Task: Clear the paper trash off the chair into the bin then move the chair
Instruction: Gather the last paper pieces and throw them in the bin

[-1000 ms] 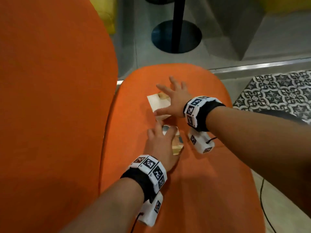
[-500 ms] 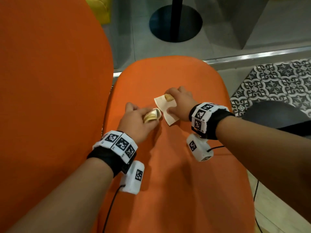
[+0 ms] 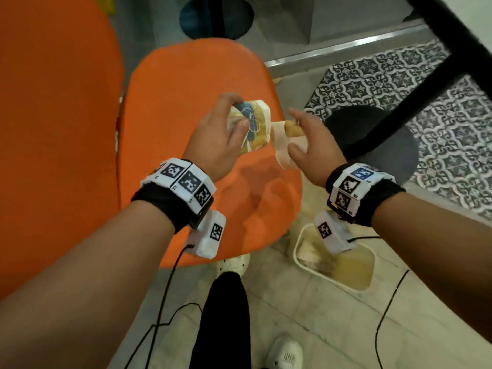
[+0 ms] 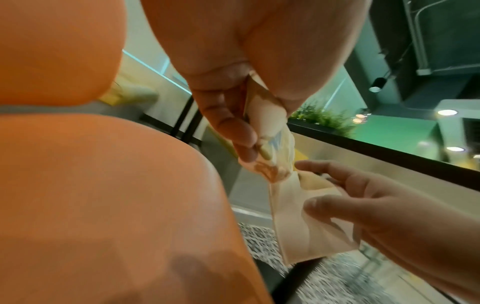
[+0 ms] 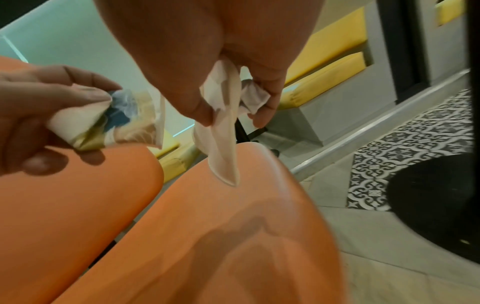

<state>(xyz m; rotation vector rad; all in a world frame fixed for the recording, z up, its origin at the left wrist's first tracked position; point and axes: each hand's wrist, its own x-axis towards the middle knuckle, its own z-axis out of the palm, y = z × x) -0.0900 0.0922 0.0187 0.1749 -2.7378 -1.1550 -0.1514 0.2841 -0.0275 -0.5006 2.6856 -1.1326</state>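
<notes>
Two paper scraps, printed wrapper in left hand, pale napkin in right hand.

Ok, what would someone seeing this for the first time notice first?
The big glossy orange chair seat fills the middle of the head view. Above it the left hand grips a crumpled blue-and-yellow printed paper, the right hand a plain white paper. A white plastic bin waits on the floor, lower right.

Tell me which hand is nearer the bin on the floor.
Right. The right hand holds white paper up beyond the bin; the left hand holds printed paper over the orange chair seat.
</notes>
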